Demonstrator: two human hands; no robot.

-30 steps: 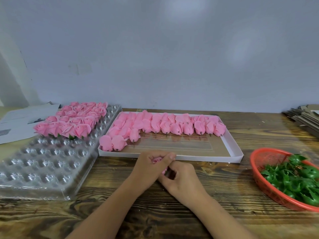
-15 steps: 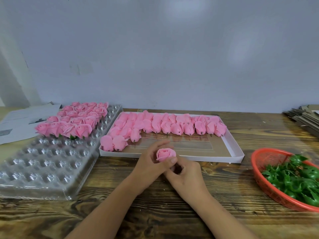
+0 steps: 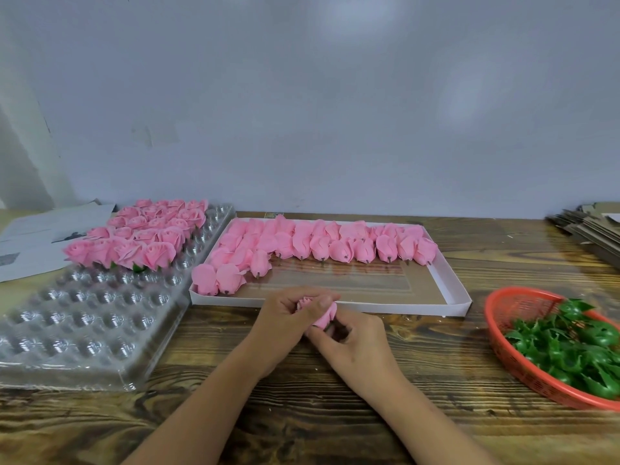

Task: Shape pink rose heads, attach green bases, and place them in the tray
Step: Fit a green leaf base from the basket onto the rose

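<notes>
Wooden tabletop (image 3: 235, 407) bore both hands, left hand (image 3: 285, 325) and right hand (image 3: 355, 347) curled round one pink rose head (image 3: 323, 313), apparently to shape it, with clear tray (image 3: 84, 323) left and green bases (image 3: 570, 347) right.

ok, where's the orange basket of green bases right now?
In the head view the orange basket of green bases sits at the table's right edge, just right of the white box, clear of both hands.
</notes>
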